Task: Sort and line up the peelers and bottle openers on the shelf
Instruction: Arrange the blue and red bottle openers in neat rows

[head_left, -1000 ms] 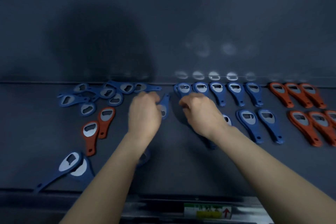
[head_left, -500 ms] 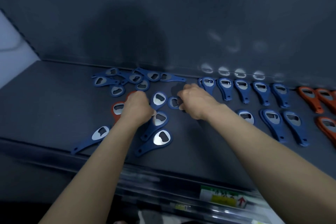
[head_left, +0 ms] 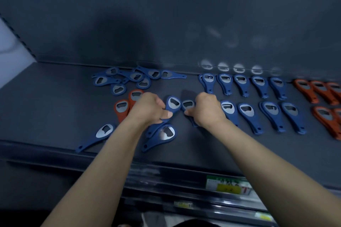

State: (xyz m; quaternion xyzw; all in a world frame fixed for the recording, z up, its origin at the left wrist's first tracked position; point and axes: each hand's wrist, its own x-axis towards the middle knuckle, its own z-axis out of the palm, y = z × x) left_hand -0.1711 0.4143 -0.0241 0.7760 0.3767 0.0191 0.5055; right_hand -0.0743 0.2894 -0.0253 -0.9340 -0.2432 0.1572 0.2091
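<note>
On the shelf (head_left: 46, 97), a heap of openers (head_left: 129, 77) is lying at the back left, and two rows (head_left: 241, 83) are sitting to its right, one behind the other. Between heap and rows, the left hand (head_left: 149, 108) is gripping a middle opener (head_left: 173, 104) and the right hand (head_left: 206, 108) the next opener (head_left: 188, 104) beside it.

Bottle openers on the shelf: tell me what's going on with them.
A person is sorting bottle openers on a dark shelf. The left hand grips a blue opener by its handle, and the right hand pinches a second blue opener beside it. To the right, blue openers lie lined up in two rows, with orange rows beyond them. On the left, a blue heap, two orange openers and some loose blue ones remain unsorted.
</note>
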